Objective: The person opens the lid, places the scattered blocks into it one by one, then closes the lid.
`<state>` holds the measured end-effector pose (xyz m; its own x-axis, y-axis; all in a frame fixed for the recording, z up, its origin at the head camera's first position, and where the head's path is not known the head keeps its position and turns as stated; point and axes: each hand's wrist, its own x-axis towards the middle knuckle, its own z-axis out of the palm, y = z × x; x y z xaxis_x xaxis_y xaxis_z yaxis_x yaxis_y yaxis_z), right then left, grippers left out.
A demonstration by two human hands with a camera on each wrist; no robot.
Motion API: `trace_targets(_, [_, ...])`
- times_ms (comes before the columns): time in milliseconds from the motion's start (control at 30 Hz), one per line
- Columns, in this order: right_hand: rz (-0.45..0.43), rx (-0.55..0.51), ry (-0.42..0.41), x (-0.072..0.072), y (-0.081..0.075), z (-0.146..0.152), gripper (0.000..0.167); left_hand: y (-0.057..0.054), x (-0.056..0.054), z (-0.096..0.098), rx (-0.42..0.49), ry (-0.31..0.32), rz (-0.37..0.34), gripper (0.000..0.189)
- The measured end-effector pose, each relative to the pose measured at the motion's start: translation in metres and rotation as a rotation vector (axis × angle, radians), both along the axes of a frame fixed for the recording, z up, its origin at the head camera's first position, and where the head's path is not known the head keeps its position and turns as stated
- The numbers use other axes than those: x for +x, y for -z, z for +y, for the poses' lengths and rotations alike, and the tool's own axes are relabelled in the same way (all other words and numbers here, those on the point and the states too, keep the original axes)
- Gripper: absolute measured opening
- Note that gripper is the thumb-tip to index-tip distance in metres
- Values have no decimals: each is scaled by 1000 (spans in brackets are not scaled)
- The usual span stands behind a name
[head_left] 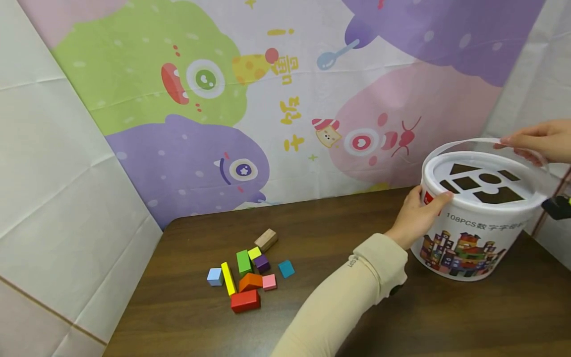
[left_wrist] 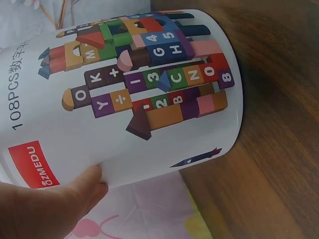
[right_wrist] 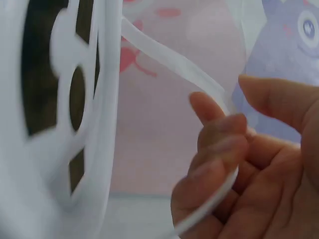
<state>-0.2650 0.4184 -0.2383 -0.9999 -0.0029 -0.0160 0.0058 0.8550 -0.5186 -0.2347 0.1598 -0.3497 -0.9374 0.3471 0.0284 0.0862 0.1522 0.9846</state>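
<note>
A white bucket [head_left: 466, 238] printed with toy-block pictures stands upright on the right of the table. Its white lid [head_left: 533, 184] has dark cut-out shapes. My left hand [head_left: 414, 218] rests against the bucket's left side just below the rim, thumb across the front near the red label [left_wrist: 34, 164]. Above the lid's right side, my right hand [head_left: 546, 141] holds the raised white handle [head_left: 450, 145]. In the right wrist view the fingers [right_wrist: 219, 142] curl round the handle while the thumb stands apart from it. The far side of the bucket is hidden.
Several toy blocks lie left of centre on the brown table [head_left: 187, 322]: a natural wood block [head_left: 266, 240], a green one [head_left: 244, 263], a red one [head_left: 245, 301] and a teal one [head_left: 286, 268] among them. A cartoon-printed cloth [head_left: 299, 183] hangs behind.
</note>
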Motion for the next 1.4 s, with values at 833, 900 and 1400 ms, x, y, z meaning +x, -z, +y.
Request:
trace_targets(833, [5, -20, -35, 15, -40, -76, 55, 10, -1, -16, 105, -43, -46, 56])
trace_targets(900, [0, -47, -44, 17, -43, -82, 51, 10, -1, -23, 121, -29, -35, 56])
trace_targets(1400, [78, -199, -168, 35, -51, -148, 35, 15, 6, -92, 281, 20, 84, 73])
